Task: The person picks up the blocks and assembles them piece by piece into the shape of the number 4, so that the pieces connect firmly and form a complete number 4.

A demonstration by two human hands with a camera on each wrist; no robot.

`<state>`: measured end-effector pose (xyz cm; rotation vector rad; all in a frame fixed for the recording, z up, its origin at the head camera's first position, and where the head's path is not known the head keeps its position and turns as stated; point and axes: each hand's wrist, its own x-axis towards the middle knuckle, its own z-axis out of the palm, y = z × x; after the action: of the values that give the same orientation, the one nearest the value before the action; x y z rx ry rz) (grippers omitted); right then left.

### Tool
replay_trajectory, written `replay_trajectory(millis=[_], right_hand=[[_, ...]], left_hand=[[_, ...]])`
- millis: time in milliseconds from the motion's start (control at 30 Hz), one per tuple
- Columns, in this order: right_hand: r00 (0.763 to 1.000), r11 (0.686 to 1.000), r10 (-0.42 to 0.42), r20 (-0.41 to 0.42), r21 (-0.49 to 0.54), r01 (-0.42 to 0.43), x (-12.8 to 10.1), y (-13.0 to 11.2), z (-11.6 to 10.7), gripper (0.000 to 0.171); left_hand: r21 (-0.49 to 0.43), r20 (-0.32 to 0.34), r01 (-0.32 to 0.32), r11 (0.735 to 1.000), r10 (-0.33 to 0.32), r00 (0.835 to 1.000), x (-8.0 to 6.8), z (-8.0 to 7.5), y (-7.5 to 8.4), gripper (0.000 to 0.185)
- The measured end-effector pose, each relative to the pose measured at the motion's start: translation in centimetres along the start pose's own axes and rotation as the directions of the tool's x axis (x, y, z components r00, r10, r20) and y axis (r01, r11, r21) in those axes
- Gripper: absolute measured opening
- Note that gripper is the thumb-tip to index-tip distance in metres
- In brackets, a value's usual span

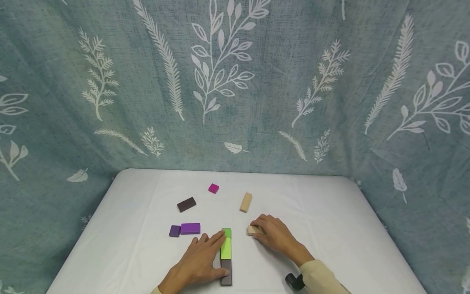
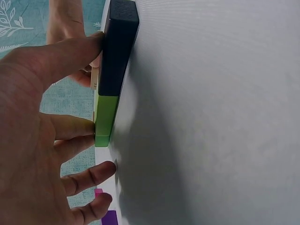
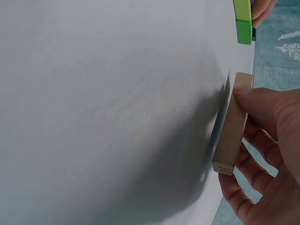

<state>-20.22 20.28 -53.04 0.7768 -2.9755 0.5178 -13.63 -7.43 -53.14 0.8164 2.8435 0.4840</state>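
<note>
In the head view, a straight row of blocks lies at the table's near middle: a small green block (image 1: 227,234), a lime block (image 1: 227,249) and a dark grey block (image 1: 226,278). My left hand (image 1: 198,259) rests on this row with spread fingers, its thumb touching the dark grey block and its index finger by the green end. To the right, my right hand (image 1: 274,234) pinches a plain wooden block (image 3: 229,133) between thumb and fingers. A shadow lies beside that block on the cloth; whether it touches the table I cannot tell.
Farther back lie another wooden block (image 1: 246,202), a dark brown block (image 1: 186,204) and a magenta block (image 1: 213,188). Left of the row, a purple block (image 1: 190,228) sits beside a dark purple block (image 1: 174,231). A leaf-patterned curtain (image 1: 264,134) surrounds the white table (image 1: 315,204).
</note>
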Motion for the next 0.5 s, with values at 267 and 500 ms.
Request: replay_trajectory(millis=[267, 500], right_hand=[[0.999, 1.000, -0.019, 0.040, -0.004, 0.019, 0.8, -1.0, 0.2, 0.030], [0.997, 0.999, -0.040, 0.069, -0.016, 0.042, 1.3, -1.9, 0.5, 0.030]], left_hand=[[0.013, -0.006, -0.008, 1.000, 0.008, 1.000, 0.0, 0.0, -0.1, 0.094], [0.023, -0.016, -0.013, 1.000, 0.013, 1.000, 0.0, 0.0, -0.1, 0.094]])
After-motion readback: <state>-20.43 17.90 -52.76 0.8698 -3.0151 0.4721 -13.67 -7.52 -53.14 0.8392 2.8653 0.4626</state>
